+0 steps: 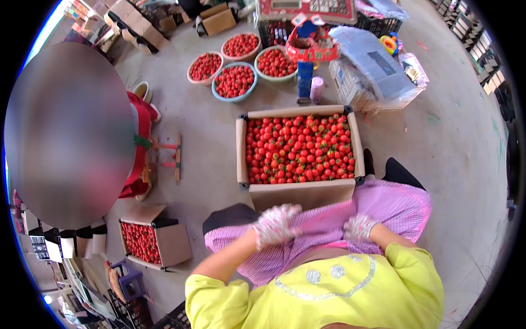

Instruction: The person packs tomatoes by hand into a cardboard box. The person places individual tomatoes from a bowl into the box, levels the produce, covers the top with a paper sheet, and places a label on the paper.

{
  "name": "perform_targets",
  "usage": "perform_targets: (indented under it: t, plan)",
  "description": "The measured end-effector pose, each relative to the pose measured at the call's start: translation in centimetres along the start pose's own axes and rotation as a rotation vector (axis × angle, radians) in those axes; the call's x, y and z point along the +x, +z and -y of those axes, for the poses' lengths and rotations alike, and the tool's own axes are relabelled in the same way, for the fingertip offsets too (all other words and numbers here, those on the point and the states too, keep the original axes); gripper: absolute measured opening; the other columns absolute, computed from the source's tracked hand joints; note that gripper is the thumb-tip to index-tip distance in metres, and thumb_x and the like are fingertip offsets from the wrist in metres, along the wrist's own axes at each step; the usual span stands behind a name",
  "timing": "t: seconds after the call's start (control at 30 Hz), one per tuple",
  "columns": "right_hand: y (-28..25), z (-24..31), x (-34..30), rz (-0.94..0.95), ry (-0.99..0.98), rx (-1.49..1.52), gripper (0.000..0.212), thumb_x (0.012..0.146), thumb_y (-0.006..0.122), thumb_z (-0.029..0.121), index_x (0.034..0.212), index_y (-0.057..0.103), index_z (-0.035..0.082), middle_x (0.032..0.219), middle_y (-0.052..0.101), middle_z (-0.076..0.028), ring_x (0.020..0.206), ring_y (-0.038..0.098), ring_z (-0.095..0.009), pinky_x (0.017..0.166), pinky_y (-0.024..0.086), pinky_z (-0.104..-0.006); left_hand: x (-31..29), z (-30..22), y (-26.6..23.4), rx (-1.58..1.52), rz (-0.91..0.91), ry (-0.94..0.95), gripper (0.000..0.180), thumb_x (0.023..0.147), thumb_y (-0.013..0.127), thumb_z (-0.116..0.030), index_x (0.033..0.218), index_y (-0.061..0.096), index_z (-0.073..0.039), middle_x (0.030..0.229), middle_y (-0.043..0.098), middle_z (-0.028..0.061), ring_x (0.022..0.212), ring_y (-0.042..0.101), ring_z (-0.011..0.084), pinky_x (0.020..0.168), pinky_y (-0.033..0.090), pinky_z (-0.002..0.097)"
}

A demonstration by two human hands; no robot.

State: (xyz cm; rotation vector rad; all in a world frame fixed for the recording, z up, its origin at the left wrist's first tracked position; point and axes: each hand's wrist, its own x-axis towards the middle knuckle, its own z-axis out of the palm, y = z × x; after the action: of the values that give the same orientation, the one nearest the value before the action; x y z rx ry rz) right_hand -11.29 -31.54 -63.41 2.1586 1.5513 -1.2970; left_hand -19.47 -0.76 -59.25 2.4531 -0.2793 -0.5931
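A blur hides most of a co-worker (pixel 141 118). The tomatoes (pixel 298 148) hide the bottom of the nearest carton (pixel 301 193). The lower edge cuts off the yellow shirt (pixel 329 299) and a black crate (pixel 174 319).

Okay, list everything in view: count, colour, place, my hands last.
tomatoes: many, red, in boxes and basins
front box: one, brown, before knees
side box: one, brown, lower left
basins: four, two pink, one blue, one green, upper centre
keypad device: one, red, top centre
wide crate: one, whitish, upper right
stool: one, purple, lower left
co-worker: one, red clothing, left
smaller clutter: uncounted, mixed colours, around them
left hand: one, white-pink glove, lap
right hand: one, white-pink glove, lap
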Motion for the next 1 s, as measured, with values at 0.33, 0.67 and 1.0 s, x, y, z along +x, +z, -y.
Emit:
perform_targets:
  t: [0.33, 0.67, 1.0]
  plan:
    - [-0.4, -0.3, -10.3, 0.040, 0.358, 0.112, 0.048, 0.089, 0.051, 0.045, 0.119, 0.062, 0.009, 0.114, 0.064, -0.019, 0.108, 0.060, -0.031, 0.101, 0.038, -0.0456, -11.1, -3.1, 5.6, -0.683, 0.278, -0.218, 0.041, 0.096, 0.052, -0.034, 0.121, 0.058, -0.002, 0.105, 0.067, 0.0130, 0.097, 0.064, 0.0220, 0.089, 0.047, 0.0315]
    - [20.8, -2.9, -12.4, 0.152, 0.512, 0.804, 0.027, 0.091, 0.051, 0.027, 0.098, 0.064, 0.004, 0.093, 0.068, -0.014, 0.089, 0.065, -0.027, 0.079, 0.049, -0.0407, -14.2, 9.5, 1.4, -0.765, 0.285, -0.678, 0.034, 0.096, 0.048, -0.024, 0.121, 0.061, -0.006, 0.119, 0.062, 0.0103, 0.105, 0.061, 0.0210, 0.091, 0.047, 0.0333]
    - [-3.2, -10.3, -11.9, -1.287, 1.041, 0.774, 0.014, 0.089, 0.055, 0.014, 0.092, 0.062, 0.003, 0.085, 0.066, -0.014, 0.082, 0.064, -0.026, 0.072, 0.048, -0.0361, -4.2, 29.0, -9.7, 0.046, -0.077, -0.732, 0.027, 0.084, 0.048, -0.023, 0.092, 0.065, -0.004, 0.101, 0.062, 0.0233, 0.099, 0.059, 0.0379, 0.085, 0.048, 0.0470]
